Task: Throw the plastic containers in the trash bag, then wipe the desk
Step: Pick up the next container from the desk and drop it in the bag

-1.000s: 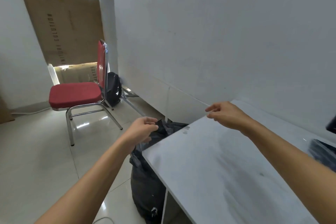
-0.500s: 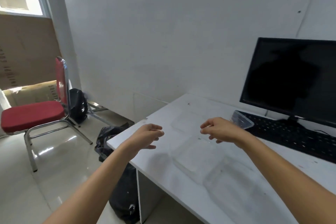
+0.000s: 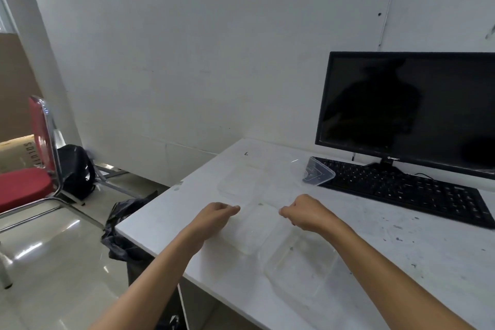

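Hands are coming down to the tabletop [image 3: 417, 262], having swung away from the bag [image 3: 126, 225] a second ago. Left hand [image 3: 214, 218] and right hand [image 3: 305, 213] are curling their fingers at the two far corners of a clear container [image 3: 254, 233]. The plastic is too clear to tell whether they are pinching its rim yet. Around it, a near container [image 3: 300, 268], a far container [image 3: 238, 182] and a tilted container [image 3: 318, 173] leaning on the keyboard [image 3: 401, 190] are waiting. The bag is sagging on the floor at the tabletop's left end. A fresh pickup seems to be starting, so wiping is still some way off.
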A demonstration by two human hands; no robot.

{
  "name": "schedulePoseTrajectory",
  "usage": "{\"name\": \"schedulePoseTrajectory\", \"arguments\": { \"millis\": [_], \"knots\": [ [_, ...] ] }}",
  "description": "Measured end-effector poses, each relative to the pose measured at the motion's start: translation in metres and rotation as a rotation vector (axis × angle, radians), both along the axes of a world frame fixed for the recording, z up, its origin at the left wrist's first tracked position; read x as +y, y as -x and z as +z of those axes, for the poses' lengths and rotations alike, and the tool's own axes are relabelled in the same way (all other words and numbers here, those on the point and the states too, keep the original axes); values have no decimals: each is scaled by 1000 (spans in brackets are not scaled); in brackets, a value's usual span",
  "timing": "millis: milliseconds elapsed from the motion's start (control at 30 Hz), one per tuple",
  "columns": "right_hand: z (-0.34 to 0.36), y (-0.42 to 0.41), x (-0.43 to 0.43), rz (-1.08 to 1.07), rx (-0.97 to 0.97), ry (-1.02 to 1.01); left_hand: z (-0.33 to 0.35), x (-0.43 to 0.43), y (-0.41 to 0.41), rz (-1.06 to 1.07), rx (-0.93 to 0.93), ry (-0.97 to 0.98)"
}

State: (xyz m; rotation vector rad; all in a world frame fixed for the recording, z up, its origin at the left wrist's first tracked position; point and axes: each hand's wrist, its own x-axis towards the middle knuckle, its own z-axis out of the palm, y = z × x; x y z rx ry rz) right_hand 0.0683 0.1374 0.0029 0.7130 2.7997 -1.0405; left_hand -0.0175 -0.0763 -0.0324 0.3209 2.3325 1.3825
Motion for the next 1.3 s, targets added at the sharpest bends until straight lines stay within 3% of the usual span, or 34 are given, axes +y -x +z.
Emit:
{"name": "schedulePoseTrajectory", "arguments": {
  "millis": [133, 300, 433, 500, 600, 733, 867, 933, 1000, 1100, 1300],
  "knots": [
    [-4, 6, 0, -26, 40, 58, 0, 10, 6, 95, 36, -108],
    [0, 5, 9, -60, 230, 301, 10, 26, 7, 123, -118, -618],
    [11, 9, 13, -78, 391, 396, 13, 40, 11, 58, -449, -983],
    [15, 12, 13, -48, 387, 383, 11, 44, 10, -15, -626, -1071],
    [13, 18, 14, -35, 341, 273, 1, 53, 12, -102, -722, -1139],
    [2, 24, 10, 50, 249, 369, -10, 62, 14, -213, -819, -1221],
    [-8, 33, 25, 63, 247, 304, -23, 62, 18, -166, -880, -1277],
    [-11, 40, 47, -100, 387, 335, -31, 61, 19, -93, -857, -1299],
    [-13, 45, 74, -359, 498, 502, -39, 58, 20, -56, -851, -1331],
    [-17, 51, 106, -638, 513, 711, -40, 57, 20, -68, -817, -1328],
    [-20, 70, 123, -695, 399, 802, -36, 61, 21, -107, -789, -1218]
  ]
}}
